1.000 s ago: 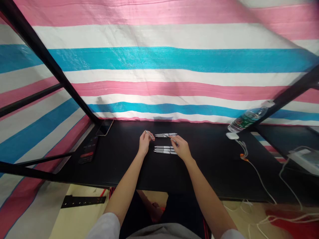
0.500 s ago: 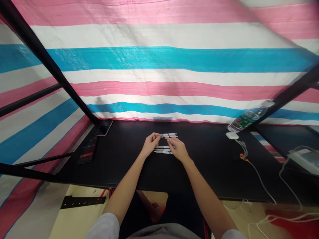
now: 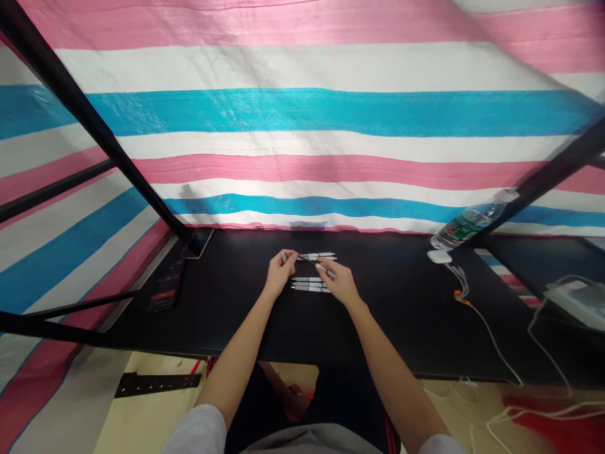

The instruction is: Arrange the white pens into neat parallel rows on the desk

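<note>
My left hand (image 3: 280, 272) is closed in a pinch on a pen part, with a thin dark rod like a pen refill (image 3: 304, 258) pointing right from the fingertips. My right hand (image 3: 341, 282) grips a white pen barrel (image 3: 327, 271), its end facing the left hand; a gap separates the two parts. Behind the fingers lie white pens (image 3: 324, 255) side by side on the black table (image 3: 302, 325). Nearer to me, several more white pens (image 3: 307, 287) form a second row, their right ends partly covered by my right hand.
Two phones, one dark with a lit display (image 3: 165, 287) and one by the frame post (image 3: 197, 243), lie at the left. A water bottle (image 3: 466, 227), a white charger (image 3: 439, 256) and cables (image 3: 491, 340) are on the right. Striped sheeting (image 3: 302, 113) hangs behind.
The hands have drawn slightly apart, the left one shifting left. The dark rod now shows between them, and the white barrel in my right hand is more visible.
</note>
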Available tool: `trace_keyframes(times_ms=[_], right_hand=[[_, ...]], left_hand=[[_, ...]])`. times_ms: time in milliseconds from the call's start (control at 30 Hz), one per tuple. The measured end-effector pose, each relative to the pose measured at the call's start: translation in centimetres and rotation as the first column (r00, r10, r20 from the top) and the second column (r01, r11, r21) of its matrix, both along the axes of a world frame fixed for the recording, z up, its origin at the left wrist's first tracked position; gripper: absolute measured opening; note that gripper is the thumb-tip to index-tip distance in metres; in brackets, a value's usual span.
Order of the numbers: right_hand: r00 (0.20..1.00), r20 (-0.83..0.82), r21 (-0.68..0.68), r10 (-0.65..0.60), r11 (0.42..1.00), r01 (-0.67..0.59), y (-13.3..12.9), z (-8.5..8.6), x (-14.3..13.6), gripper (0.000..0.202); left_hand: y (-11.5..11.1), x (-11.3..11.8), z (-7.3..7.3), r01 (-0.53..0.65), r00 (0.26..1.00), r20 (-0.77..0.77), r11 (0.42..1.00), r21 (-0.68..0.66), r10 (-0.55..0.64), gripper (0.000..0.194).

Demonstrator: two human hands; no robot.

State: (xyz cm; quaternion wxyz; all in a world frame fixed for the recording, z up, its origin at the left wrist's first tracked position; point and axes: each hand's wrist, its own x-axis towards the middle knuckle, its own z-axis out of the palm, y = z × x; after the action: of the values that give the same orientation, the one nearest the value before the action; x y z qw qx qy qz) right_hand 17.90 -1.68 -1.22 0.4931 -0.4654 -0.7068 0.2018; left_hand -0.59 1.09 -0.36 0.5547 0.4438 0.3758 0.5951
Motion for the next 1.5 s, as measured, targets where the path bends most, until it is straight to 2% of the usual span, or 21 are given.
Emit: trace_keyframes(times_ms=[100,200,267,367,467,533,667,800,900,1167,1367,1500], right_hand=[[0.989,-0.128,-0.052,-0.073,0.996,0.067,0.3,0.0,0.5,0.022],[0.926,-0.349,-0.142,-0.142,0.985,0.098,0.8,0.1,0.9,0.026],[0.825,-0.537,-0.228,-0.173,0.972,0.056,1.1,0.2,1.2,0.029],[0.586,-0.779,-0.364,-0.224,0.922,-0.130,1.8,0.3,1.9,0.034],[0.392,-0.872,-0.424,-0.295,0.854,-0.303,2.4,0.0,3.0,0.032],[0.343,-0.887,-0.421,-0.307,0.843,-0.335,2.7,-0.4,3.7,0.025],[0.383,-0.886,-0.402,-0.261,0.844,-0.355,3.2,-1.6,4.4,0.016],[0.466,-0.862,-0.371,-0.200,0.875,-0.312,3.5,-2.3,4.5,0.022],[0.493,-0.846,-0.370,-0.203,0.889,-0.270,3.5,-2.4,4.2,0.028],[0.457,-0.855,-0.397,-0.245,0.876,-0.272,3.2,-2.1,3.6,0.034],[0.572,-0.798,-0.342,-0.190,0.924,-0.171,2.9,-1.6,3.2,0.035],[0.706,-0.694,-0.255,-0.139,0.965,-0.061,2.5,-1.0,2.8,0.030]], left_hand=[[0.5,-0.5,0.3,-0.113,0.987,0.111,0.993,-0.032,0.116,0.035],[0.7,-0.8,0.5,-0.148,0.972,0.175,0.987,-0.068,0.158,0.037],[0.6,-0.8,0.6,-0.143,0.970,0.185,0.986,-0.085,0.157,0.038],[0.4,-0.6,0.6,-0.127,0.975,0.173,0.987,-0.095,0.142,0.038],[0.4,-0.5,0.6,-0.120,0.978,0.161,0.988,-0.096,0.135,0.037],[0.4,-0.6,0.6,-0.117,0.979,0.155,0.989,-0.095,0.130,0.036],[0.4,-0.6,0.4,-0.108,0.982,0.144,0.990,-0.091,0.120,0.037],[0.5,-0.7,0.3,-0.102,0.985,0.131,0.990,-0.098,0.115,0.038],[0.5,-0.6,0.3,-0.105,0.986,0.121,0.989,-0.100,0.116,0.038],[0.4,-0.5,0.3,-0.100,0.986,0.125,0.991,-0.094,0.111,0.039],[0.5,-0.5,0.1,-0.098,0.987,0.120,0.991,-0.091,0.108,0.040],[0.4,-0.5,0.2,-0.093,0.987,0.119,0.991,-0.093,0.104,0.040]])
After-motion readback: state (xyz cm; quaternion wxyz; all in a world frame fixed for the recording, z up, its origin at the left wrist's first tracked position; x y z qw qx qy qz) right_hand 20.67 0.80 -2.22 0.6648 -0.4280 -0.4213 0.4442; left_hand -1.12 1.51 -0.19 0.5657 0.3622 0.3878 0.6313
